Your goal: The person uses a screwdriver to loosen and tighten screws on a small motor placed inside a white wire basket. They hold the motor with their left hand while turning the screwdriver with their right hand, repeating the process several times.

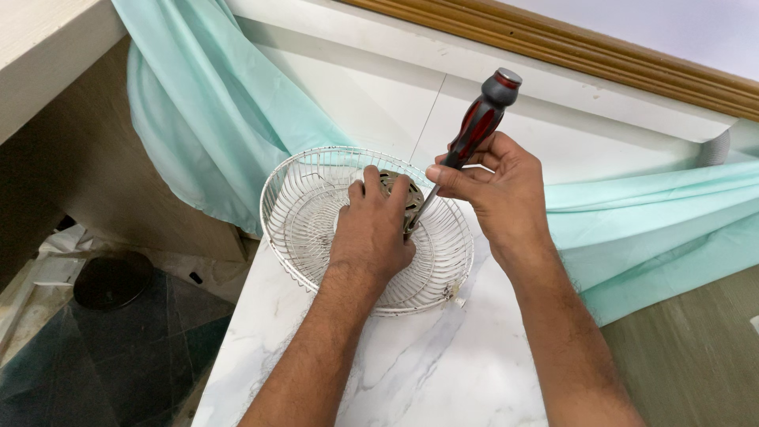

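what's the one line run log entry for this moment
left hand: on motor hub | right hand: holds screwdriver, tip at hub | fan guard: on marble top

bright, even daylight, soft shadows, sharp focus throughout.

Fan guard white-painted wire, rust-flecked; counter glossy marble; screwdriver handle smooth plastic.

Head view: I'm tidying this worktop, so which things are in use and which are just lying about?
In use:
left hand
right hand
screwdriver
wire fan guard
round metal hub

Lying about:
mint green cloth
dark round lid
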